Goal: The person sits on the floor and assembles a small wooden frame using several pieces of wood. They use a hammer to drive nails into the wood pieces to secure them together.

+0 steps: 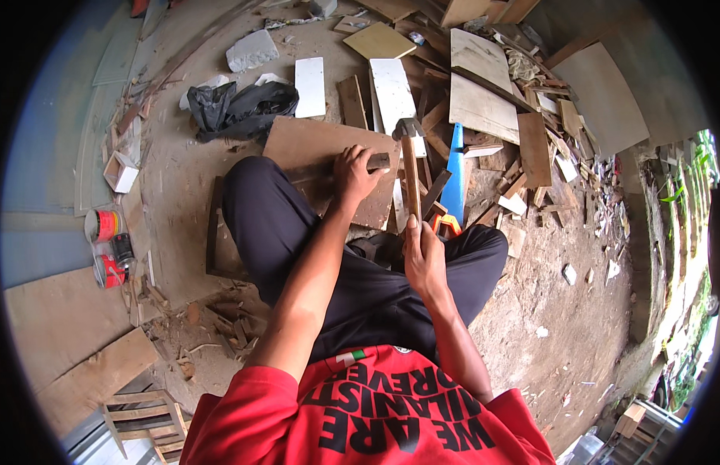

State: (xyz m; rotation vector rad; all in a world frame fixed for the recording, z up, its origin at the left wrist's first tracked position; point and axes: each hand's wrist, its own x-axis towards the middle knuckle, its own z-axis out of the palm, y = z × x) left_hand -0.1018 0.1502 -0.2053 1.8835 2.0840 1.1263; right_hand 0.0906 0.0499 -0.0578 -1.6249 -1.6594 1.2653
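Head view shows the right hand (424,256) clenched round the wooden handle of a hammer (410,167), head raised over the work; left hand (354,174) grasps a small dark wooden block (378,161), pinning it on a brown board (313,151) that lies across the knee, just above the dirt floor (577,325); looks like mid-hammering, with the strike lined up; next blow needs the head landing square, clear of those left fingers; blue offcut (455,167) sits just beside.
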